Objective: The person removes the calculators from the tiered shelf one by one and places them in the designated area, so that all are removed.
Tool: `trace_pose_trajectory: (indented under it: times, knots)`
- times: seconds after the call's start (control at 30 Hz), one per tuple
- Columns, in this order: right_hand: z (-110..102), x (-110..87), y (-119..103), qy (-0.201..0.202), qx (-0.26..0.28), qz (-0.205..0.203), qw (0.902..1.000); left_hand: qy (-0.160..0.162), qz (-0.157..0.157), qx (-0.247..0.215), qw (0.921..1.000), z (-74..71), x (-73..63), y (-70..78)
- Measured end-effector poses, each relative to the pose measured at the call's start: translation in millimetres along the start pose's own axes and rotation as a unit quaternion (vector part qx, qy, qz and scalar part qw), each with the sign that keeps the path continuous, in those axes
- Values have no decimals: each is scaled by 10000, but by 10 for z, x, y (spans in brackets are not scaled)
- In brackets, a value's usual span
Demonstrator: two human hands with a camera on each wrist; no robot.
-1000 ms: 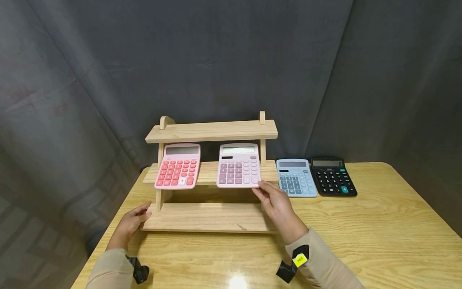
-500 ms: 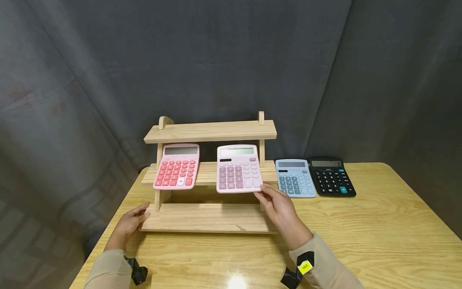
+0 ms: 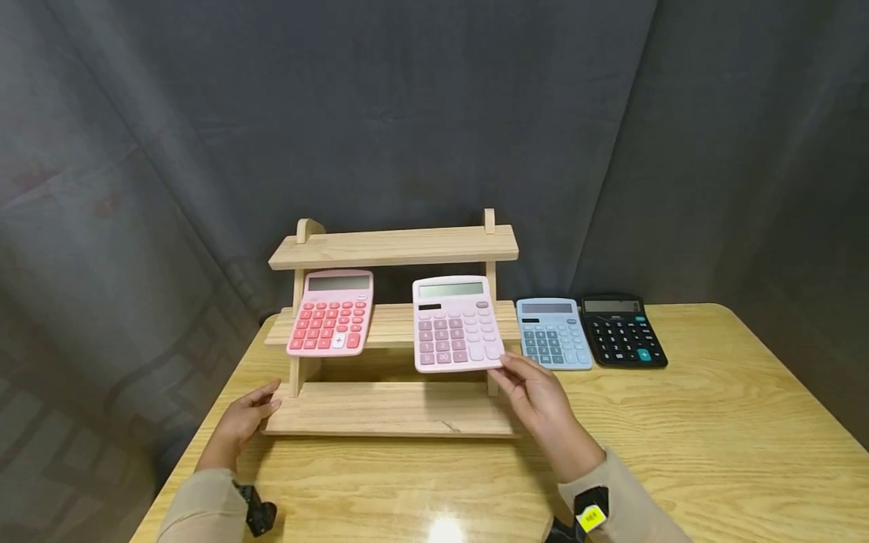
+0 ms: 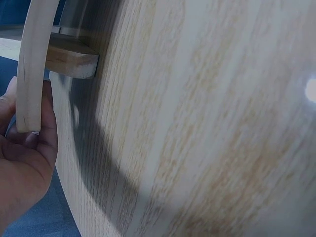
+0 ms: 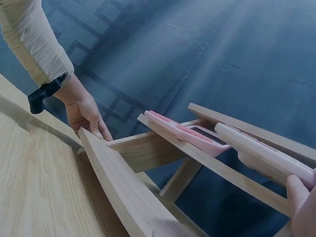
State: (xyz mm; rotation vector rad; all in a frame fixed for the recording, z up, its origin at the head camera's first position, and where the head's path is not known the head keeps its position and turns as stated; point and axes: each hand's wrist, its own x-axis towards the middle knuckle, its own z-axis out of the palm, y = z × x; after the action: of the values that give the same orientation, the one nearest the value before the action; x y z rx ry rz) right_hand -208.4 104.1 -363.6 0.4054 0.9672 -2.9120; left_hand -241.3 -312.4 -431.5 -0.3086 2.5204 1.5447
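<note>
My right hand pinches a pale lilac-pink calculator by its lower right corner, thumb on the front edge. In the right wrist view the same calculator appears edge-on, tilted in front of the middle tier. A pink calculator with coral keys leans on the left of that tier. My left hand holds the lower left end of the three-tier wooden shelf. Close up in the left wrist view, fingers and thumb lie on both sides of a wooden side piece.
Right of the shelf, a light blue calculator and a black calculator lie side by side on the wooden table. A dark grey curtain hangs behind the table.
My right hand has drawn the lilac-pink calculator off the middle tier, toward me and slightly right. My left hand keeps its hold on the shelf.
</note>
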Motion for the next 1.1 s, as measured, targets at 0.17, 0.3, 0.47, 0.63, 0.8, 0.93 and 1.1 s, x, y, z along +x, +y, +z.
trace_pose_trajectory:
  times: [0.17, 0.3, 0.47, 0.63, 0.8, 0.93, 1.1]
  knots:
    - [-50, -50, -65, 25, 230, 157, 9996, 29, -21, 69, 10000, 17, 11, -7]
    - [-94, -92, -120, 76, 301, 210, 9993, 19, 47, 113, 9999, 31, 10, -5]
    - [-147, -138, -170, 14, 196, 180, 9996, 16, 122, 51, 9999, 25, -5, -4]
    - [-195, -174, -209, -80, 101, 170, 9998, 70, 138, 69, 9999, 0, -13, 11]
    - [-266, -223, -266, -111, 48, 115, 9999, 80, 62, 72, 9999, -6, -1, 6]
    - [-360, -254, -316, -287, 61, 59, 9996, 51, 73, 62, 9999, -1, 3, -9]
    - [-500, -285, -370, -545, 134, -43, 9984, 50, 131, 48, 9999, 1, -3, -1]
